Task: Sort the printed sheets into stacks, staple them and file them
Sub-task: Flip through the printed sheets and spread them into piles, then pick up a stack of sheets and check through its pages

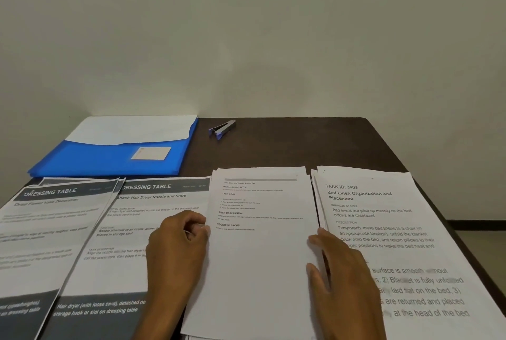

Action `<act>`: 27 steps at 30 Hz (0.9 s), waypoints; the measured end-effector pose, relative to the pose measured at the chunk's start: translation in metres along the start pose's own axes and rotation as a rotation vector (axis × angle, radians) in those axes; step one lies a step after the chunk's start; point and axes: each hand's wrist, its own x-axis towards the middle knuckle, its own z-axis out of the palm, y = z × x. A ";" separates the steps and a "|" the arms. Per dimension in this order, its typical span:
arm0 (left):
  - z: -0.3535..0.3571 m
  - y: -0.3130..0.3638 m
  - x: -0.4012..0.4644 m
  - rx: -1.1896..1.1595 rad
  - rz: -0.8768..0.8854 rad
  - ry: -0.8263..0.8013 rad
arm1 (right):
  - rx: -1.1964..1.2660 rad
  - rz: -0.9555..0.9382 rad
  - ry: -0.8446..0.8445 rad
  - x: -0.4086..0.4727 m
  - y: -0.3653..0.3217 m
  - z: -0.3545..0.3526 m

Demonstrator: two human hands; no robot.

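Dark bench (287, 145) set against a plain wall (246, 33). At 9 o'clock, two overlapping "Dressing Table" sheets (54, 230), long axes running near to far, headings at the far end, the leftmost fanned slightly toward 11 o'clock. Beyond them at 10 o'clock, blue folder (109, 160) lying flat, white paper showing from its far pocket. Left hand (178, 249) at the left edge of the centre stack (260, 252), fingers curled, pinching that edge. Centre stack long axis pointing to 12 o'clock, small-print heading at the far end. Stapler (222, 128) at 12 o'clock, well apart from the sheets, long axis angled toward 2 o'clock. Right hand (339, 282) with straight fingers laid against the centre stack's right edge, over the neighbouring "Bed Linen" stack (397, 230) at 3 o'clock, heading likewise at the far end.
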 end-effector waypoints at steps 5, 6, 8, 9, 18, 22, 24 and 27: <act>-0.001 0.003 -0.004 0.064 -0.001 0.012 | 0.060 -0.004 0.109 0.001 0.000 -0.023; -0.001 0.005 -0.005 0.103 0.000 0.007 | 0.068 0.045 0.137 0.003 0.004 -0.032; -0.003 0.009 -0.007 0.178 0.022 0.007 | 0.065 0.162 0.168 0.011 0.019 -0.054; -0.004 0.015 -0.009 0.190 0.045 0.015 | 0.041 0.219 0.182 0.016 0.030 -0.066; 0.063 0.101 -0.081 -0.142 0.225 -0.343 | -0.221 0.439 0.142 0.039 0.104 -0.120; 0.091 0.112 -0.091 -0.077 0.235 -0.390 | -0.172 0.420 0.120 0.037 0.112 -0.116; 0.097 0.114 -0.092 -0.038 0.235 -0.376 | -0.152 0.421 0.129 0.037 0.114 -0.115; 0.099 0.116 -0.093 -0.005 0.246 -0.359 | -0.107 0.436 0.140 0.039 0.116 -0.116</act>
